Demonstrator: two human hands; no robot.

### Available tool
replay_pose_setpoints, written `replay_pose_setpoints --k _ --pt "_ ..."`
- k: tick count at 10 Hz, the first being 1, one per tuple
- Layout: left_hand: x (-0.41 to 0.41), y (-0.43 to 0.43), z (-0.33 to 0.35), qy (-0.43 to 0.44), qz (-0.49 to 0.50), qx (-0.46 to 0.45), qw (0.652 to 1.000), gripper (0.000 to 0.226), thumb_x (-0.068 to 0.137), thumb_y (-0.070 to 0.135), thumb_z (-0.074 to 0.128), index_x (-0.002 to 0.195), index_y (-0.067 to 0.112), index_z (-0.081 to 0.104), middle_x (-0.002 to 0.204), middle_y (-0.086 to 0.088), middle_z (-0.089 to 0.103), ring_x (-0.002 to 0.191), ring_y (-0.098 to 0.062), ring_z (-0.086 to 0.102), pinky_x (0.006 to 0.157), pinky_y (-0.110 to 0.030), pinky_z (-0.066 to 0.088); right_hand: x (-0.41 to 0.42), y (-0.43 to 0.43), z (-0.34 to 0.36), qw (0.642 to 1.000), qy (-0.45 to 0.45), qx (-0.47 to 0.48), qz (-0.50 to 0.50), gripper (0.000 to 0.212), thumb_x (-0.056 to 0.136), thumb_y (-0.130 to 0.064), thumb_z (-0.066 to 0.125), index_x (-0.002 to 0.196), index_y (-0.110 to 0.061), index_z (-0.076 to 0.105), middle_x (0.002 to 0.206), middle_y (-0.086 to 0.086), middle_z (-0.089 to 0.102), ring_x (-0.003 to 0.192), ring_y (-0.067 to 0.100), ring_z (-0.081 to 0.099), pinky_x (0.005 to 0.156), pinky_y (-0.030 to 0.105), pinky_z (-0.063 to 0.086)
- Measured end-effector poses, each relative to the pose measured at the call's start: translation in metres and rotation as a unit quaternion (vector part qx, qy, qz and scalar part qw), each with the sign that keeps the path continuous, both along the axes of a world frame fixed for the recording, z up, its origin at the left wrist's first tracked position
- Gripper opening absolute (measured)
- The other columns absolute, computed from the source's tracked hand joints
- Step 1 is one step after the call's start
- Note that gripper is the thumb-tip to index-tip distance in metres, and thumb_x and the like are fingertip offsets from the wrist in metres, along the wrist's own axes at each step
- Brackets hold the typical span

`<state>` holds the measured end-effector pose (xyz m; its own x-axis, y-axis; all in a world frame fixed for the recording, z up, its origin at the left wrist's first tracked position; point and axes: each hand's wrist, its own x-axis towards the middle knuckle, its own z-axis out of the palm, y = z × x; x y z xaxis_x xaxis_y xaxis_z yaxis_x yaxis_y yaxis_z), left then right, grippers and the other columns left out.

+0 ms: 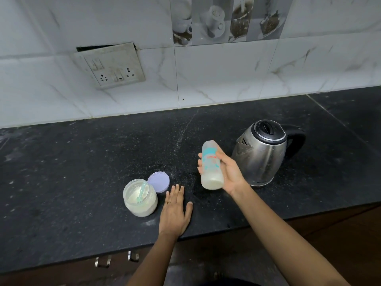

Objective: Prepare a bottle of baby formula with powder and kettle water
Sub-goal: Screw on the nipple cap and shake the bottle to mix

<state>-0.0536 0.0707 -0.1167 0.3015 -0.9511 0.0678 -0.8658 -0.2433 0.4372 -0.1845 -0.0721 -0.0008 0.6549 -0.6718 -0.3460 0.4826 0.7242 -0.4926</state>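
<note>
Now the right hand (228, 174) holds the bottle (211, 166) off the bench (82, 172), its fingers (201, 164) wrapped round the printed middle. The bottle is blurred and leans a little, with milky liquid gathered in its lower end. It hangs just left of the steel kettle (263, 153), which stands on the bench with its lid down and its black handle to the right. The left hand (175, 213) lies flat on the bench, fingers straight and gripping nothing, a ring on one finger. Just left of it stands the open powder jar (140, 198) with a scoop (142, 190) inside. A purple lid (158, 182) lies touching the jar's far side.
</note>
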Motion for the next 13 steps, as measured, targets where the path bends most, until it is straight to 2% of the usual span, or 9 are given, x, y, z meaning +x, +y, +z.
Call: replay_pose_setpoints --k 1,2,3,5,6,7,8,10,13 --pt "0.000 -0.001 -0.001 0.001 0.000 0.001 1.000 0.073 0.090 0.052 0.014 0.149 0.010 0.026 0.157 -0.007 0.024 0.147 -0.014 0.009 0.117 -0.025 -0.005 0.002 0.001 0.003 0.999 0.005 -0.005 -0.039 0.064 0.076 -0.022 0.069 0.135 -0.017 0.046 0.114 0.018 0.059 0.089 0.031 0.068 0.065 0.044 0.060" --pt "0.000 -0.001 -0.001 0.001 -0.002 0.003 1.000 0.074 0.089 0.053 0.013 0.149 0.011 0.025 0.157 -0.007 0.023 0.147 -0.013 0.008 0.117 -0.025 -0.006 0.004 0.000 0.005 0.999 -0.003 0.025 0.032 0.079 0.047 -0.030 0.093 0.113 -0.006 0.055 0.088 0.011 0.060 0.066 0.020 0.064 0.055 0.032 0.056" --pt "0.000 0.000 0.000 0.004 -0.001 0.001 1.000 0.075 0.089 0.054 0.013 0.149 0.011 0.025 0.157 -0.006 0.023 0.147 -0.013 0.008 0.117 -0.024 -0.006 0.003 -0.003 0.003 0.995 -0.051 0.086 -0.007 0.067 0.067 -0.033 0.080 0.121 -0.005 0.052 0.101 0.013 0.062 0.075 0.022 0.065 0.061 0.035 0.058" --pt "0.000 0.000 0.001 0.000 -0.001 0.002 1.000 0.075 0.089 0.054 0.013 0.149 0.011 0.025 0.157 -0.007 0.023 0.147 -0.013 0.009 0.116 -0.023 -0.008 -0.003 0.000 0.000 0.998 -0.010 -0.021 0.059 0.094 0.061 -0.024 0.084 0.143 -0.005 0.039 0.111 0.016 0.065 0.070 0.024 0.066 0.059 0.036 0.057" --pt "0.000 0.000 0.001 0.001 -0.001 0.004 1.000 0.075 0.089 0.054 0.012 0.150 0.012 0.025 0.158 -0.006 0.022 0.147 -0.012 0.008 0.116 -0.023 -0.008 -0.002 -0.003 -0.009 0.998 0.001 0.038 -0.042 0.074 0.077 -0.020 0.074 0.141 -0.007 0.040 0.109 0.019 0.062 0.078 0.027 0.070 0.066 0.042 0.059" --pt "0.000 0.000 0.001 0.002 0.000 0.004 1.000 0.075 0.089 0.055 0.012 0.150 0.012 0.024 0.158 -0.006 0.021 0.147 -0.012 0.007 0.115 -0.022 -0.009 -0.005 0.006 -0.010 0.999 -0.011 0.034 0.026 0.086 0.063 -0.020 0.084 0.137 -0.002 0.043 0.105 0.016 0.064 0.074 0.023 0.066 0.063 0.036 0.058" --pt "0.000 0.000 0.001 0.001 0.000 0.005 1.000 0.076 0.088 0.055 0.012 0.150 0.012 0.024 0.158 -0.007 0.021 0.147 -0.013 0.008 0.115 -0.022 -0.010 -0.001 0.008 -0.010 0.999 -0.003 0.037 -0.016 0.059 0.075 -0.019 0.074 0.126 0.000 0.050 0.101 0.016 0.064 0.079 0.025 0.066 0.068 0.038 0.060" --pt "0.000 0.000 0.001 0.000 -0.001 0.004 1.000 0.076 0.088 0.054 0.011 0.150 0.012 0.024 0.158 -0.007 0.021 0.147 -0.013 0.008 0.115 -0.022 -0.009 0.000 0.013 -0.006 0.999 -0.013 0.033 0.040 0.065 0.073 -0.024 0.072 0.129 -0.001 0.049 0.103 0.013 0.065 0.071 0.021 0.063 0.060 0.032 0.057" --pt "0.000 -0.001 0.001 0.000 -0.001 0.004 1.000 0.075 0.089 0.053 0.013 0.149 0.011 0.025 0.157 -0.008 0.023 0.147 -0.014 0.010 0.116 -0.024 -0.007 0.000 0.011 -0.008 0.996 0.009 0.079 -0.029 0.042 0.090 -0.035 0.054 0.115 -0.001 0.057 0.092 0.010 0.064 0.073 0.021 0.063 0.062 0.033 0.060"
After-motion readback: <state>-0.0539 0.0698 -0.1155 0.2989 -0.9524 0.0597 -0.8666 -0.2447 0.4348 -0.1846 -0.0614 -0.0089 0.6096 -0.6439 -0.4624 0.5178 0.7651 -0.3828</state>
